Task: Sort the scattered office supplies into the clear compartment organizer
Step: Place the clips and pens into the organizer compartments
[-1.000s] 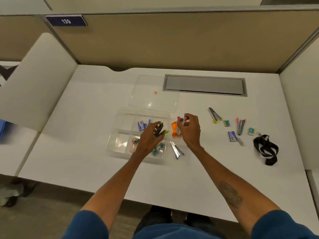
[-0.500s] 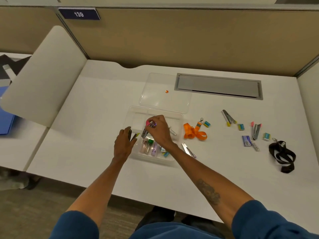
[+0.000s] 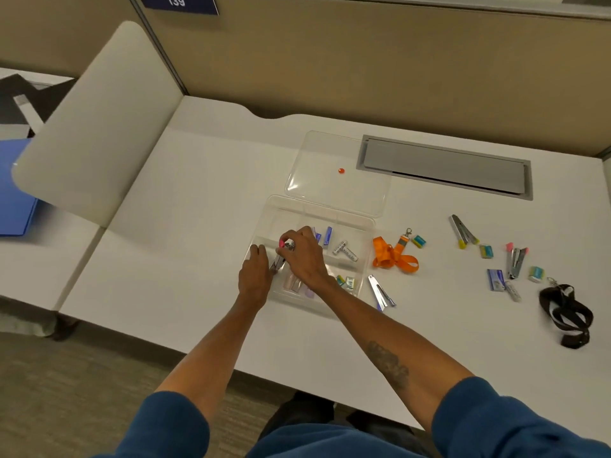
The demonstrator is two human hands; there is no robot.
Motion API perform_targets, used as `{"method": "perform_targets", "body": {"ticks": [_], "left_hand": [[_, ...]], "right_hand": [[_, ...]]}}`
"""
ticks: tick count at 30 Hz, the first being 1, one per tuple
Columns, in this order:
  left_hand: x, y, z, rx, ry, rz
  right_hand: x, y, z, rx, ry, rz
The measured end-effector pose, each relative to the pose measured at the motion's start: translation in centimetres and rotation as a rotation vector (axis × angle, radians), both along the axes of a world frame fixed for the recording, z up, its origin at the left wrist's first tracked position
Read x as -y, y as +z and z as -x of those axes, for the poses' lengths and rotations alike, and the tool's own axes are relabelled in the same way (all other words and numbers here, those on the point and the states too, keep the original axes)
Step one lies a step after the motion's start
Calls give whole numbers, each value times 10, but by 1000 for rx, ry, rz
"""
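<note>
The clear compartment organizer (image 3: 369, 228) lies mid-desk, its lid (image 3: 334, 190) flat behind it. Both hands are over its left compartments. My right hand (image 3: 305, 257) pinches a pink-tipped staple remover (image 3: 285, 245). My left hand (image 3: 255, 274) is curled at the organizer's left wall, with metal jaws (image 3: 277, 263) showing beside its fingers; the rest of that remover is hidden. Inside lie blue staple boxes (image 3: 327, 235), a white tube (image 3: 345, 251) and small packets. Loose on the right are an orange lanyard (image 3: 393, 261), a silver staple remover (image 3: 380, 292) and a black lanyard (image 3: 567, 314).
Further right lie a yellow-tipped staple remover (image 3: 461, 231), a pink-tipped one (image 3: 515, 261), a staple box (image 3: 495, 279) and small teal erasers (image 3: 486, 251). A grey cable hatch (image 3: 446, 166) is set into the desk at the back. A beige divider (image 3: 92, 133) bounds the left.
My right hand carried the pink-tipped staple remover from beside the orange lanyard leftward into the organizer. My left hand shifted to the organizer's left edge. The head camera panned left.
</note>
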State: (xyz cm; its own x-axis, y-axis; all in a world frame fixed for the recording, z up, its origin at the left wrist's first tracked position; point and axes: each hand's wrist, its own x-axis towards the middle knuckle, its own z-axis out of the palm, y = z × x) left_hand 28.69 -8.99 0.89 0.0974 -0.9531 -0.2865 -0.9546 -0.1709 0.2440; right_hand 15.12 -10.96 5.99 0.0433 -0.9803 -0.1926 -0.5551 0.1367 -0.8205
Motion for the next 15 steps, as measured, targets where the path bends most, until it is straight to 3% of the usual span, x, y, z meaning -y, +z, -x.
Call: {"method": "perform_targets", "body": {"ticks": [4,9,15], "left_hand": [[-1,1,-3,38,-43,-7],[-1,12,-8,137,-96,71],[0,15,-22,-107,0,169]], "right_hand": [[4,-1,0,16,22,26],[5,-5,-9,-39,262,153],[5,-8,-20,-266,560,273]]}}
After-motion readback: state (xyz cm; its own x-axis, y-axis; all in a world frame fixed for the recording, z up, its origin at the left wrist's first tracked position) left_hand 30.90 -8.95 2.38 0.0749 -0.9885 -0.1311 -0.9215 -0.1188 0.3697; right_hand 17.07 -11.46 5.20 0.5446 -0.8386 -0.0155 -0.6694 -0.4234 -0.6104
